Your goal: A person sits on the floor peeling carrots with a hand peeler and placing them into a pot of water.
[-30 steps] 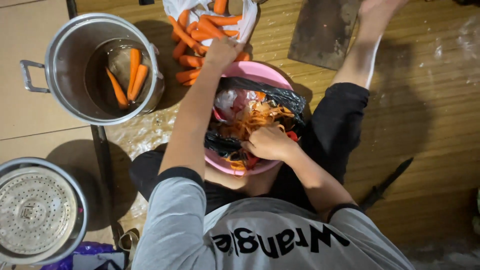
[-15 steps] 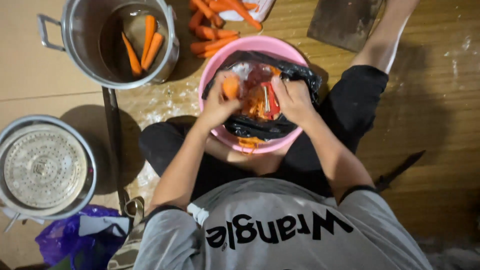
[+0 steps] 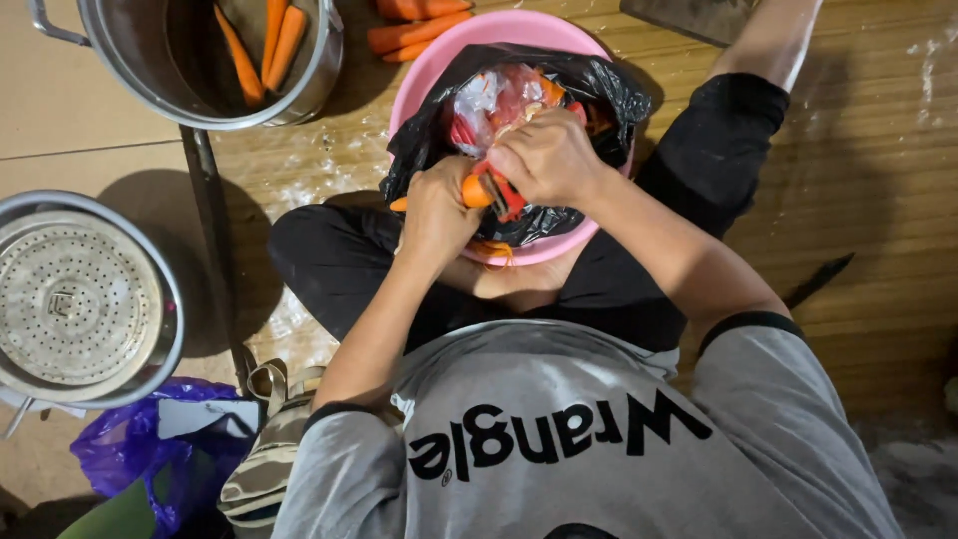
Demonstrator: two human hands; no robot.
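The person sits on the wooden floor (image 3: 878,150) with a pink basin (image 3: 439,70) between the legs, lined with a black plastic bag (image 3: 599,90) that holds orange peelings. Over the basin's near side, the left hand (image 3: 439,215) is closed around a carrot (image 3: 474,192), whose orange end shows just past the fingers. The right hand (image 3: 549,160) is curled tight around a red peeler (image 3: 504,195), its head pressed against the carrot, so the two hands almost touch.

Beyond the basin, toward the far edge of the floor, lie a few more loose carrots (image 3: 414,30). To the far left stands a steel pot (image 3: 130,60) with two carrots lying in water inside. At the left edge, nearer the person, sits a second steel pot (image 3: 170,329) with a perforated steamer plate (image 3: 75,299) in it, and below it a purple plastic bag (image 3: 140,449). A dark knife (image 3: 818,279) lies on the floor to the right, well apart from the hands.
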